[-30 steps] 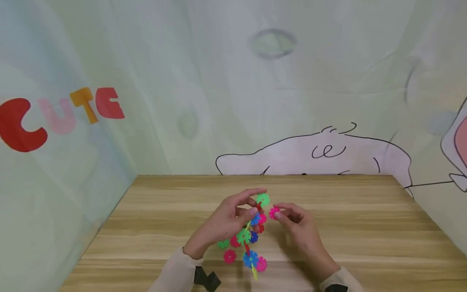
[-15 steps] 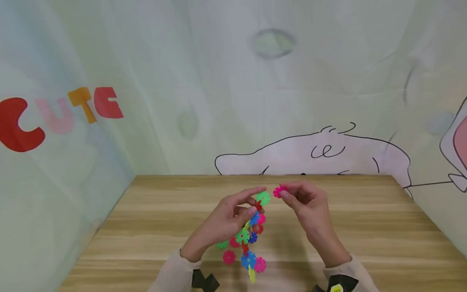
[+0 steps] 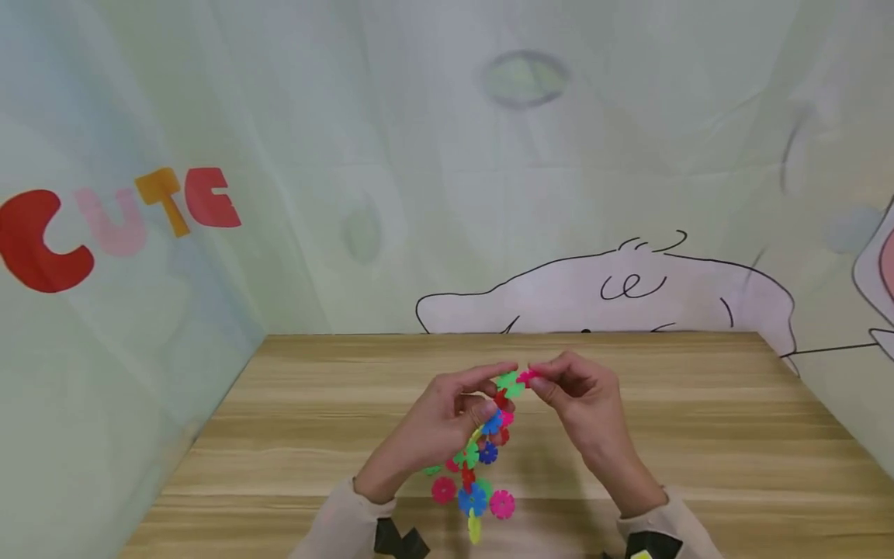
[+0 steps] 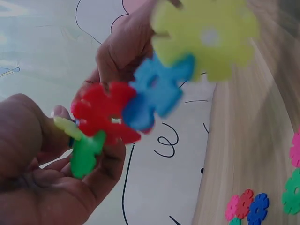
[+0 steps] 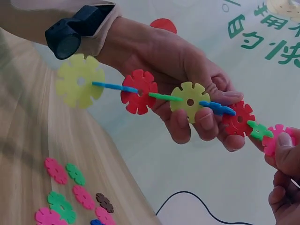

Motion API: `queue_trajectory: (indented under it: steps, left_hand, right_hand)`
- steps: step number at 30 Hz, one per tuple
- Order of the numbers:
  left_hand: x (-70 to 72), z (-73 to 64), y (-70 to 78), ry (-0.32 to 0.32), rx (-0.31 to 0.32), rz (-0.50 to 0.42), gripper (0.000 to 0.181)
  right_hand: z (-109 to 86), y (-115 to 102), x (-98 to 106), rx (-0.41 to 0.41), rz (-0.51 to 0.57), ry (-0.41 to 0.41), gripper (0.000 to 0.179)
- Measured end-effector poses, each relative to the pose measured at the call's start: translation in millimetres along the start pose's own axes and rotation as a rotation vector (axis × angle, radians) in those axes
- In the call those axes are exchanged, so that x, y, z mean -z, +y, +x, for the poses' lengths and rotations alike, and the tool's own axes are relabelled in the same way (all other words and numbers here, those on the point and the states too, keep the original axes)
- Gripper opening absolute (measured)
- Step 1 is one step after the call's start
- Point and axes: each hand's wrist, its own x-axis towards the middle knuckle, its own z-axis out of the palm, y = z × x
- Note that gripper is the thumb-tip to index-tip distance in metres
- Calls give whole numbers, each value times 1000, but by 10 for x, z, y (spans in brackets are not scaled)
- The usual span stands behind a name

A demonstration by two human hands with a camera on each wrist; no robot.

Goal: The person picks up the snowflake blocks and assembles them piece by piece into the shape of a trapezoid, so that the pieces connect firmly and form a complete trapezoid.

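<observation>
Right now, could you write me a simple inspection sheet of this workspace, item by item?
Surface: wood-patterned table.
Job's things: a chain of flower-shaped plastic discs, held above the table; a pink disc meets its green end disc, though whether it is locked in, I cannot tell.
Clutter: loose discs in several colours, including pink, green and brown, lying on the table.
Grippers: bare hands; the left hand holds the chain, the right hand pinches the pink disc.
Cables: nothing seen.
Surroundings: pale backdrop with the letters CUTE and a cartoon drawing.
</observation>
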Motion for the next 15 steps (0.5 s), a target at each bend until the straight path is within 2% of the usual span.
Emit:
queue_trajectory:
  steps: [7, 15]
  left_hand:
    - [4, 4, -9, 34, 26, 34, 50]
    - [177, -1, -48, -18, 1, 89, 50]
  right_hand:
    - [-30, 44, -79, 4, -26, 44, 11]
    - [-8, 118, -36, -62, -120, -50, 26]
